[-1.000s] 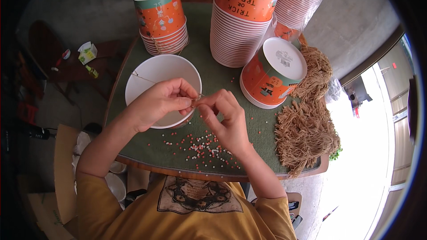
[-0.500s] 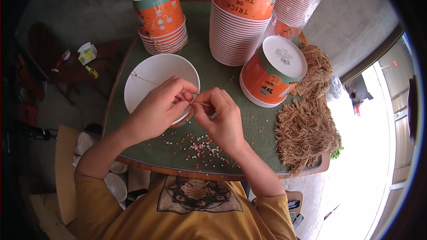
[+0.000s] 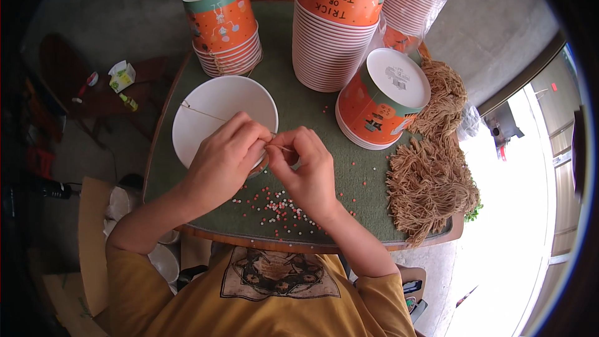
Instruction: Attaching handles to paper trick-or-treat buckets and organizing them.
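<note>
A white-lined paper bucket stands mouth up on the table, tilted slightly in view. A thin brown cord runs from a hole at its far left rim across the mouth toward my hands. My left hand bends over the bucket's near right rim, its fingers closed in a pinch on the cord. Right beside it, my right hand pinches the cord's end between thumb and forefinger. The fingertips of both hands nearly meet at the rim. The knot or hole there is mostly hidden by my fingers.
Small red and white beads lie scattered near the front edge. Bundled brown cords cover the right side. Upturned orange buckets stand stacked at back left, back middle and right. An open cardboard box sits at lower left.
Both hands have shifted slightly at the rim, and my left hand has turned with its knuckles more upright. The bucket has moved very little. The cord stays between my fingers.
</note>
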A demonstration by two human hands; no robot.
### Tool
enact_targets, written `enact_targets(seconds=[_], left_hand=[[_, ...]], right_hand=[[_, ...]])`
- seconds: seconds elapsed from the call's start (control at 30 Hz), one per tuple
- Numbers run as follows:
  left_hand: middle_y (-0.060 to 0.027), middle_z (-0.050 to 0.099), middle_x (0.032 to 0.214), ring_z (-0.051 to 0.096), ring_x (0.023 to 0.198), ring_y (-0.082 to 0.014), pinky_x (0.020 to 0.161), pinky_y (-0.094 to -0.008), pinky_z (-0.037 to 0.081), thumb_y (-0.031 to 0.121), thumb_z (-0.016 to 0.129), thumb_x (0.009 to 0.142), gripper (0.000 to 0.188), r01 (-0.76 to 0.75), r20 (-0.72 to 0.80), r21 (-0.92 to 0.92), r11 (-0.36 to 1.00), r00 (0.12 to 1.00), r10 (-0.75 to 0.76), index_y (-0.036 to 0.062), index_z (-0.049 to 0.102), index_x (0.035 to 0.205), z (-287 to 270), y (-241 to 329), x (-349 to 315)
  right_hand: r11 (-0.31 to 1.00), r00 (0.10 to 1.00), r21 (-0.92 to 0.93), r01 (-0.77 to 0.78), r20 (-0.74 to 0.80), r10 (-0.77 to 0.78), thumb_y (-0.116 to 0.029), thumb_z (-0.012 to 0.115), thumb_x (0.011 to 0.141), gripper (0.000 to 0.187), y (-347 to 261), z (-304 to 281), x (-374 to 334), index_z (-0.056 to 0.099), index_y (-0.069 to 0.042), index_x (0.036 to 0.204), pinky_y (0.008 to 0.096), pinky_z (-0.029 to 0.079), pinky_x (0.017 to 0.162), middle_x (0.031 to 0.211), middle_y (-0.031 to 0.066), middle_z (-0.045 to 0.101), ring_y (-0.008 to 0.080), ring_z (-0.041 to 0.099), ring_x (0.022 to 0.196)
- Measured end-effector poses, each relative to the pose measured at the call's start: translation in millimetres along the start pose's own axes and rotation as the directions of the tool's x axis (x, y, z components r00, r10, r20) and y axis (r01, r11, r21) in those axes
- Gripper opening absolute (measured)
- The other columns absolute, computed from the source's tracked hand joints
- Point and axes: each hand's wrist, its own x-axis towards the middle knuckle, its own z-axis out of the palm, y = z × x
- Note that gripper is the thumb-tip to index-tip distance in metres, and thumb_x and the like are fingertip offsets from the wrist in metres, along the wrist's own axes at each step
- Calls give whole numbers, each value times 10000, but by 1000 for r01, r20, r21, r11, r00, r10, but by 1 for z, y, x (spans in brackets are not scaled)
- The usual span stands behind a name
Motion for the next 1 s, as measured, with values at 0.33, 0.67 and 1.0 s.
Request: enact_targets(seconds=[0.33,0.67,1.0], left_hand=[[-57,619,945,594,848,-109,760,-280,491,57,531,958,95,363,274,-521,772,928,-251,-1,561,1028,-9,-11,2],[-81,582,899,606,823,-226,716,-342,481,28,583,882,59,162,165,-210,964,978,-128,24,543,925,-12,-3,3],[-108,579,852,605,793,-291,698,-389,480,-5,600,832,88,126,0,-110,986,992,-127,24,537,887,0,2,-3]], right_hand=[[753,917,523,-399,231,326,-130,650,914,128,-2,-3,1,599,-17,942,177,405,673,829,-65,567,12,475,741],[928,964,266,-261,124,236,-72,665,879,89,-2,1,-2,601,-16,905,199,432,641,817,-22,586,32,496,711],[987,990,-97,130,-35,-134,-9,695,816,116,-1,6,-1,592,-21,867,252,485,595,790,33,589,114,556,681]])
